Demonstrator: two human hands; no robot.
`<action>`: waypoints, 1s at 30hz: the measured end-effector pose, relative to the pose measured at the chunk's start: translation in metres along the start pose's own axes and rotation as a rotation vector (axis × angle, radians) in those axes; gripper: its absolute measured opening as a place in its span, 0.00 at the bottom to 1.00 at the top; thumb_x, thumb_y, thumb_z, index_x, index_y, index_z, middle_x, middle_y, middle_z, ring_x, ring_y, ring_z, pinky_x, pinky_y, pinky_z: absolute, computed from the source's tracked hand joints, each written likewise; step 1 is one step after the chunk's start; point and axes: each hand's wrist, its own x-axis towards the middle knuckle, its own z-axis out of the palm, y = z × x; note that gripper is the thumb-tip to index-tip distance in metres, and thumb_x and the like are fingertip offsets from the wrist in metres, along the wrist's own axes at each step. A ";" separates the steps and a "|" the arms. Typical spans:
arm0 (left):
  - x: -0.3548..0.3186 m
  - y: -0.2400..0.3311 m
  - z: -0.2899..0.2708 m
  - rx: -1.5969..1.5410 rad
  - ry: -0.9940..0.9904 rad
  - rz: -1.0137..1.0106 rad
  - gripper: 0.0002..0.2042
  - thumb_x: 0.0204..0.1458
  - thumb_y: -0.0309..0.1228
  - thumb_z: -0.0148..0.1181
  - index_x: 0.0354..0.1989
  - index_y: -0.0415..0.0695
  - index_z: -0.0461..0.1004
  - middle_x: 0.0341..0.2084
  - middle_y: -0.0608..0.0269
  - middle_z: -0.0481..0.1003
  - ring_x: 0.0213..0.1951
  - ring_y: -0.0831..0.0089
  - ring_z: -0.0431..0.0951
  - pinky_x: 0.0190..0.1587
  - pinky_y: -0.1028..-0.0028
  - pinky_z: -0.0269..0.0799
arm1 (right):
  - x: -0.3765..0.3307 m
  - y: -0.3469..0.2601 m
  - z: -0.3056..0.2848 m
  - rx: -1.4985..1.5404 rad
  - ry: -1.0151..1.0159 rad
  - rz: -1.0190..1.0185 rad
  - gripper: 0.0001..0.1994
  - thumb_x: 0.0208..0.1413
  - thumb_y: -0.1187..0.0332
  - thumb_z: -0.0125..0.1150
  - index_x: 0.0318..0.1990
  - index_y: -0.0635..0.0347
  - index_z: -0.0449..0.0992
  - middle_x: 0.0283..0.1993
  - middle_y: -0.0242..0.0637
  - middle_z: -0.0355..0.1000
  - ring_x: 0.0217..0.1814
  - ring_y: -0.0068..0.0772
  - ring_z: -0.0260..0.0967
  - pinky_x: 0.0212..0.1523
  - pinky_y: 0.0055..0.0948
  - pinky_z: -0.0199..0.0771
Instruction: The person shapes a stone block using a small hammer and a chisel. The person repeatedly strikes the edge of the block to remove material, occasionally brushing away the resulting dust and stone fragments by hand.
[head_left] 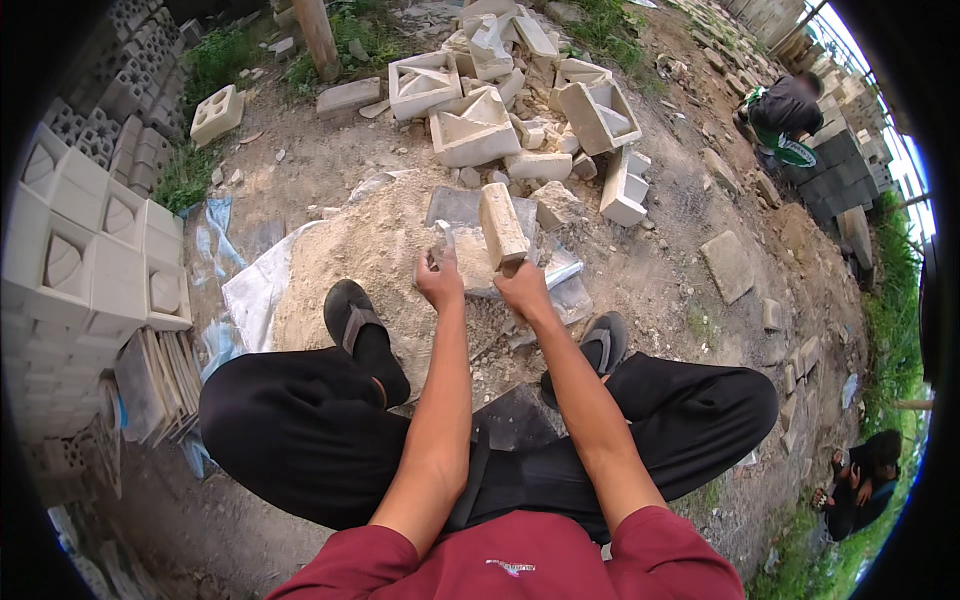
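My right hand (522,286) is closed on the near end of a pale rectangular block (503,228). The block's long side points away from me, over a grey slab (455,208) on the ground. To its left, my left hand (438,278) is closed round a small, narrow, light-grey tool (445,236), whose kind I cannot make out. The tool and the block stand apart. Beside my left hand spreads a heap of sandy crumbs (350,245) on a white sheet (255,285). A shiny, pale strip (563,272) lies right of my right hand.
Broken, hollowed blocks (475,130) are piled ahead. Stacked pale blocks (110,235) and leaning boards (158,385) stand at the left, near a wooden post (318,40). One person (785,110) bends by grey blocks at the far right; another person (865,485) sits lower right.
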 end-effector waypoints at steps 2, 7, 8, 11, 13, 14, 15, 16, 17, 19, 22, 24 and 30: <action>0.010 -0.001 -0.002 -0.025 0.093 0.023 0.21 0.49 0.33 0.66 0.49 0.33 0.72 0.38 0.54 0.78 0.38 0.70 0.78 0.43 0.72 0.72 | -0.013 -0.004 0.007 0.199 0.118 -0.133 0.23 0.42 0.59 0.64 0.37 0.76 0.75 0.36 0.61 0.75 0.43 0.58 0.74 0.43 0.43 0.75; 0.011 -0.003 0.001 0.003 0.148 0.019 0.20 0.50 0.32 0.65 0.48 0.33 0.73 0.39 0.53 0.78 0.40 0.68 0.78 0.44 0.72 0.72 | -0.027 0.013 0.029 -0.015 0.130 -0.028 0.24 0.42 0.59 0.64 0.38 0.77 0.74 0.37 0.64 0.74 0.46 0.61 0.73 0.47 0.43 0.73; 0.012 -0.003 -0.001 0.016 0.159 0.013 0.19 0.49 0.32 0.65 0.47 0.33 0.73 0.39 0.53 0.78 0.40 0.68 0.78 0.45 0.72 0.72 | -0.023 0.006 0.022 -0.016 0.126 -0.032 0.24 0.42 0.59 0.64 0.38 0.77 0.74 0.37 0.64 0.74 0.46 0.61 0.73 0.47 0.43 0.73; 0.009 0.005 -0.001 -0.010 0.136 0.008 0.19 0.49 0.31 0.65 0.46 0.33 0.73 0.40 0.53 0.78 0.41 0.67 0.78 0.46 0.72 0.72 | -0.005 0.007 0.000 -0.023 -0.071 0.053 0.24 0.41 0.57 0.63 0.37 0.73 0.76 0.39 0.62 0.75 0.45 0.61 0.73 0.45 0.43 0.74; 0.010 0.007 0.001 -0.046 0.152 0.013 0.18 0.49 0.31 0.65 0.46 0.33 0.73 0.40 0.53 0.77 0.41 0.67 0.78 0.46 0.72 0.72 | -0.002 0.019 -0.009 0.026 0.054 0.046 0.25 0.41 0.58 0.63 0.36 0.77 0.75 0.38 0.66 0.74 0.45 0.61 0.73 0.45 0.45 0.74; 0.011 0.005 0.001 -0.082 0.174 0.018 0.18 0.49 0.31 0.65 0.46 0.32 0.73 0.41 0.53 0.77 0.41 0.67 0.78 0.46 0.71 0.72 | -0.003 0.022 -0.010 0.073 0.176 0.034 0.26 0.42 0.58 0.63 0.35 0.82 0.73 0.37 0.69 0.73 0.45 0.62 0.73 0.46 0.46 0.73; 0.014 0.003 -0.001 -0.080 0.179 0.013 0.18 0.49 0.31 0.65 0.46 0.32 0.73 0.41 0.53 0.77 0.41 0.67 0.78 0.46 0.71 0.72 | -0.006 0.024 -0.007 0.070 0.170 0.035 0.26 0.42 0.58 0.63 0.35 0.82 0.73 0.37 0.69 0.73 0.45 0.62 0.73 0.46 0.46 0.73; 0.019 0.001 -0.002 -0.055 0.180 0.031 0.18 0.50 0.30 0.65 0.46 0.32 0.73 0.41 0.52 0.77 0.41 0.67 0.78 0.46 0.71 0.72 | -0.009 0.026 -0.004 0.043 0.160 0.057 0.26 0.42 0.59 0.63 0.38 0.81 0.72 0.39 0.69 0.72 0.46 0.63 0.72 0.47 0.46 0.73; 0.022 -0.002 -0.003 -0.030 0.181 0.048 0.19 0.50 0.30 0.65 0.47 0.32 0.72 0.41 0.52 0.77 0.41 0.68 0.78 0.46 0.71 0.72 | -0.014 0.029 0.000 0.016 0.150 0.079 0.26 0.43 0.60 0.63 0.40 0.81 0.70 0.40 0.69 0.72 0.47 0.64 0.72 0.48 0.46 0.73; 0.022 -0.010 -0.008 -0.062 0.187 0.015 0.19 0.50 0.30 0.65 0.47 0.31 0.72 0.41 0.53 0.77 0.41 0.68 0.77 0.45 0.72 0.72 | -0.035 0.021 0.017 -0.010 0.163 0.152 0.28 0.45 0.62 0.62 0.46 0.81 0.67 0.43 0.68 0.72 0.49 0.64 0.71 0.51 0.47 0.72; 0.028 -0.010 -0.004 -0.148 0.206 0.019 0.19 0.50 0.32 0.66 0.46 0.31 0.73 0.41 0.52 0.77 0.42 0.66 0.77 0.47 0.70 0.71 | -0.045 -0.005 0.046 0.017 0.160 0.162 0.28 0.46 0.61 0.63 0.48 0.80 0.66 0.45 0.68 0.71 0.50 0.62 0.71 0.52 0.47 0.71; 0.036 -0.011 -0.011 -0.184 0.232 0.053 0.20 0.50 0.34 0.66 0.46 0.32 0.73 0.41 0.51 0.77 0.43 0.63 0.77 0.48 0.68 0.71 | -0.044 -0.031 0.058 0.060 0.128 0.154 0.28 0.45 0.61 0.63 0.47 0.79 0.66 0.45 0.68 0.71 0.51 0.62 0.71 0.53 0.47 0.71; 0.031 0.022 -0.017 -0.254 0.172 -0.045 0.19 0.51 0.34 0.65 0.47 0.32 0.73 0.41 0.52 0.77 0.42 0.65 0.77 0.46 0.69 0.71 | -0.005 -0.036 0.050 0.084 -0.062 0.082 0.29 0.45 0.60 0.64 0.48 0.78 0.67 0.45 0.65 0.72 0.50 0.62 0.72 0.52 0.46 0.72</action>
